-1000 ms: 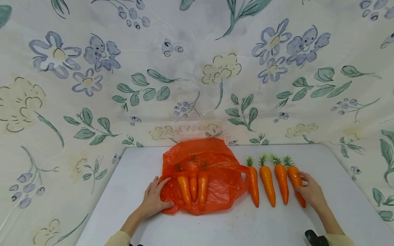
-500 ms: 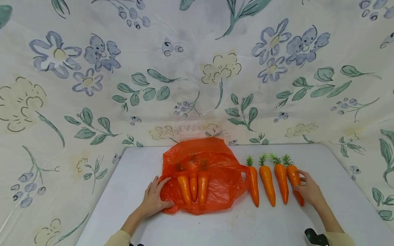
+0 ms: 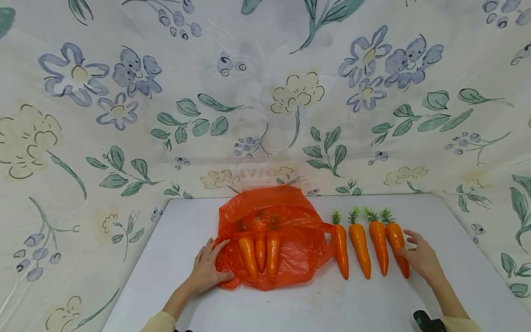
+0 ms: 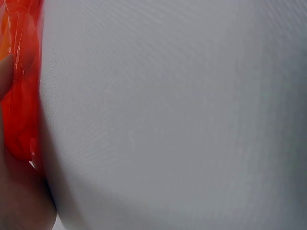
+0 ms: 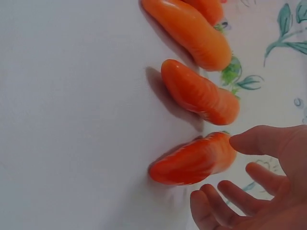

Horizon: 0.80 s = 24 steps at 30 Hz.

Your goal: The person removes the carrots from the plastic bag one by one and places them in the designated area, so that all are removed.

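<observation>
In the head view, an orange-red plastic bag (image 3: pixel 296 263) lies on the table, with several carrots (image 3: pixel 248 258) in or under its film; which, I cannot tell. My left hand (image 3: pixel 205 266) rests on the bag's left edge with fingers spread. To the right of the bag, several glossy carrots with green tops lie in a row. The rightmost carrot (image 5: pixel 194 160) lies beside my right hand (image 5: pixel 249 187), whose fingers are loosely bent and apart, holding nothing. In the right wrist view the thumb tip is at or near that carrot's thick end; contact is unclear.
The white table (image 3: pixel 298 306) ends at the back against a flower-patterned cloth (image 3: pixel 265 92). The second carrot from the right (image 3: pixel 378 249) lies close to the rightmost one. The leftmost carrot of the row (image 3: pixel 341 251) touches the bag's right edge.
The rightmost carrot shifted slightly left, nearer its neighbour. My right hand then loosened from it and drew a little to the right. My left hand and the bag stayed put.
</observation>
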### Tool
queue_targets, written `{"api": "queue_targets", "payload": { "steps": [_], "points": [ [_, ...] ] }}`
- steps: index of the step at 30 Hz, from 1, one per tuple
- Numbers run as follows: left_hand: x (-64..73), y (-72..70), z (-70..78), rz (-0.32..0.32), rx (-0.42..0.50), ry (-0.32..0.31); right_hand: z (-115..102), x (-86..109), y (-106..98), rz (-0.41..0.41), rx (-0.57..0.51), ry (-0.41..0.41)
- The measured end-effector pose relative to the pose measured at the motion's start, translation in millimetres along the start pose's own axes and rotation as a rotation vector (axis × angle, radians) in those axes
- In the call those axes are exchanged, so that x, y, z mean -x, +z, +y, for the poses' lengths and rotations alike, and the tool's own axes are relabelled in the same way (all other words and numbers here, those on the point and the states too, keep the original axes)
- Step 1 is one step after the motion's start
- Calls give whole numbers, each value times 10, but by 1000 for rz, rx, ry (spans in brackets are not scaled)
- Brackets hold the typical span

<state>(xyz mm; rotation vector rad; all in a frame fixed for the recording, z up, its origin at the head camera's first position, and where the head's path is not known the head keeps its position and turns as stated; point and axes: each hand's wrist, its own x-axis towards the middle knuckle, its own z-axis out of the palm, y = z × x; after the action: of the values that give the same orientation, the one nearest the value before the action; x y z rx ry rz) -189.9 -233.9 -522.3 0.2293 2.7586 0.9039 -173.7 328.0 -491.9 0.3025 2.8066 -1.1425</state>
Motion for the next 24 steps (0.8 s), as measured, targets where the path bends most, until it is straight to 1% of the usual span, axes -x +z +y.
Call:
{"api": "queue_targets", "payload": {
  "steps": [5,11,16,24],
  "points": [
    [0,0,-3,3,0,-2,-63,22,-33,26,-5,2],
    [-5,2,-18,3,0,2,-190,50,-41,49,-14,-23],
    [-5,5,-19,4,7,3,-346,90,-38,39,-36,-37],
    [-12,6,-21,4,-3,7,-581,171,4,46,-24,-123]
  ]
}}
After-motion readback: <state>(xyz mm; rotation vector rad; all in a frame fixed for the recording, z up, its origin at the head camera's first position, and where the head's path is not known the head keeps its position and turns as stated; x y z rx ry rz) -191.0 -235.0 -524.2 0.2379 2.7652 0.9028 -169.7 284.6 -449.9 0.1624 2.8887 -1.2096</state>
